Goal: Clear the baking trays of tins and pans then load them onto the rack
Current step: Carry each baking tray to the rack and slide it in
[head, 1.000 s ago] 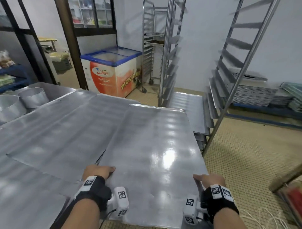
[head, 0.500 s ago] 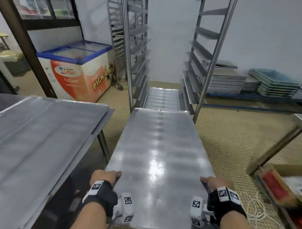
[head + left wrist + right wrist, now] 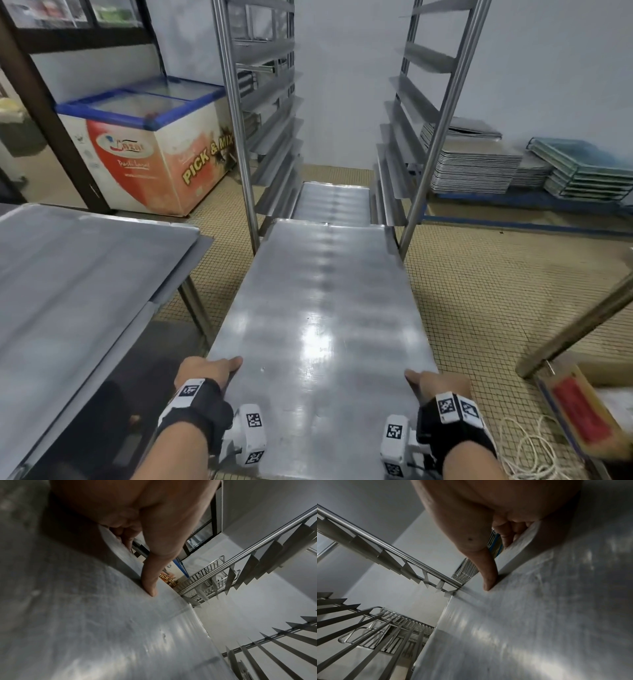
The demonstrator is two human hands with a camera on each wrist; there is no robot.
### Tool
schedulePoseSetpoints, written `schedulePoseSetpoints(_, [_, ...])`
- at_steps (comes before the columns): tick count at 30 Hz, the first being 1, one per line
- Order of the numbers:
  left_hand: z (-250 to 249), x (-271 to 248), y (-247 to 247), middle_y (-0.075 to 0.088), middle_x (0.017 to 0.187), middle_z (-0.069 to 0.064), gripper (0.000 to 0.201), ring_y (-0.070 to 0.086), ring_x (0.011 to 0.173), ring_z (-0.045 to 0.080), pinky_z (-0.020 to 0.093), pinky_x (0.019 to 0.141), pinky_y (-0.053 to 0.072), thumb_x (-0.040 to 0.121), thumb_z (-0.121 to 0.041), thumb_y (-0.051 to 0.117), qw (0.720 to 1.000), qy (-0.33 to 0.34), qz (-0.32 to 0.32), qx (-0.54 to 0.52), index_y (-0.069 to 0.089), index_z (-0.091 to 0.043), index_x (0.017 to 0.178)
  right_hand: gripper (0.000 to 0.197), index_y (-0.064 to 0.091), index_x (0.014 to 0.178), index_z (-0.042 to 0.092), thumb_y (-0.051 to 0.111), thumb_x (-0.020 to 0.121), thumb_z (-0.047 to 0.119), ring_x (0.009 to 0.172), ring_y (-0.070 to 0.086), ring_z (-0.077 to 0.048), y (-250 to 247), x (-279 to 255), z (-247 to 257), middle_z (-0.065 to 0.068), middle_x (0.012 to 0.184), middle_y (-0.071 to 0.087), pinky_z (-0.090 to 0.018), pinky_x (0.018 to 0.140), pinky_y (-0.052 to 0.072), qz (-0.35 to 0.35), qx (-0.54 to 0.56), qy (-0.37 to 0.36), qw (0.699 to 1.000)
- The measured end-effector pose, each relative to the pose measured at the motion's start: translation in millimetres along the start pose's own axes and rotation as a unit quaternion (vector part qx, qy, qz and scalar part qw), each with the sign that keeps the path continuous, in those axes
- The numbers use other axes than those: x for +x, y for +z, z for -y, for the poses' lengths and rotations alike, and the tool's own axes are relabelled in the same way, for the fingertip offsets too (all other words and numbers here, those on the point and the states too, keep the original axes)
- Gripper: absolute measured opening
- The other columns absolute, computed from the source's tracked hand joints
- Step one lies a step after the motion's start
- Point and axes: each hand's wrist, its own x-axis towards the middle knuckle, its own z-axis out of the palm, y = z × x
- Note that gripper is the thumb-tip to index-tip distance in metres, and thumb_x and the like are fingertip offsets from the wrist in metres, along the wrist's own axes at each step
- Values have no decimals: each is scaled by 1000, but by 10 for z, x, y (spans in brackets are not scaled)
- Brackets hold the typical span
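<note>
My left hand (image 3: 205, 371) and right hand (image 3: 433, 382) hold the flat shiny steel baking tray (image 3: 325, 308) by its side rims; I judge it stiff, wide and slippery.

Steel table (image 3: 78, 274) at left w/ flat metal trays lying on its top. Tiled floor (image 3: 479, 301) carries the tall rack (image 3: 442, 113); one tray (image 3: 334, 202) sits on the rack's low runners. Behind the rack, on a low blue base on the floor: stacks of metal trays (image 3: 474, 164) & greenish trays (image 3: 585, 171). Chest freezer (image 3: 150, 147) stands on the floor at left; white cord (image 3: 527, 452) lies on the tiles at right.
</note>
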Motion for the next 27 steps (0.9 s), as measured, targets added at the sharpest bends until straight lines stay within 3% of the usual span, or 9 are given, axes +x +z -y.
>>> schedulePoseSetpoints(2, [-75, 55, 43, 70, 112, 25, 70, 66, 98, 43, 47, 90, 55, 68, -38, 92, 1000, -4, -5, -1, 66, 8, 114, 43, 47, 65, -7, 87, 70, 6, 64, 62, -29, 30, 92, 52, -17, 69, 64, -38, 65, 57, 2, 12, 8, 1000])
schedulePoseSetpoints(6, [-260, 192, 133, 67, 121, 26, 73, 64, 107, 44, 46, 93, 53, 70, -38, 91, 1000, -9, -11, 6, 63, 8, 120, 42, 49, 74, -5, 87, 72, 12, 61, 55, -26, 122, 258, 234, -10, 67, 54, -34, 65, 49, -1, 8, 6, 1000])
schedulePoseSetpoints(9, [-423, 348, 200, 68, 119, 26, 70, 65, 104, 44, 46, 92, 54, 71, -38, 91, 1000, -19, -9, 3, 64, 8, 116, 42, 48, 75, -5, 86, 73, 12, 57, 51, -23, 227, 392, 384, -7, 63, 50, -30, 57, 44, -8, -4, 4, 1000])
schedulePoseSetpoints(13, [-684, 636, 288, 68, 119, 27, 74, 65, 104, 44, 48, 93, 54, 70, -39, 91, 1000, -20, -7, 8, 62, 8, 119, 42, 57, 91, -9, 86, 74, 16, 66, 55, -28, 423, 568, 616, -15, 79, 60, -35, 69, 48, -4, -19, 12, 1000])
schedulePoseSetpoints(16, [-936, 868, 357, 67, 122, 28, 79, 65, 108, 45, 48, 95, 54, 70, -41, 91, 1000, -13, -8, 15, 62, 9, 123, 41, 50, 71, -5, 85, 75, 16, 67, 56, -29, 605, 738, 848, -13, 74, 59, -38, 74, 51, -13, -17, 16, 1000])
schedulePoseSetpoints(20, [-1251, 1192, 425, 64, 129, 27, 79, 62, 115, 44, 44, 95, 50, 74, -41, 88, 1000, -8, -6, 18, 60, 11, 126, 41, 55, 76, -7, 87, 71, 18, 79, 64, -35, 845, 890, 1133, -14, 73, 60, -44, 80, 57, -27, -22, 28, 999])
schedulePoseSetpoints(23, [-1430, 1397, 499, 63, 130, 26, 81, 62, 116, 43, 41, 92, 49, 75, -47, 86, 999, -6, 8, 34, 61, 11, 125, 44, 48, 69, -4, 88, 67, 14, 76, 64, -35, 1023, 1030, 1272, -13, 68, 58, -43, 77, 57, -39, -17, 28, 999])
schedulePoseSetpoints(25, [-1505, 1513, 561, 63, 131, 27, 80, 61, 118, 43, 41, 92, 48, 75, -46, 86, 999, -14, 11, 33, 61, 11, 126, 51, 57, 88, -11, 90, 64, 19, 77, 62, -33, 1118, 1135, 1334, -17, 81, 64, -42, 79, 55, -42, -18, 38, 998])
schedulePoseSetpoints(27, [-1552, 1617, 634, 62, 132, 27, 80, 60, 118, 44, 41, 94, 49, 75, -44, 86, 999, -19, 18, 27, 60, 11, 126, 65, 55, 109, -12, 89, 65, 22, 80, 58, -32, 1192, 1229, 1377, -21, 98, 64, -37, 78, 51, -39, -30, 43, 998])
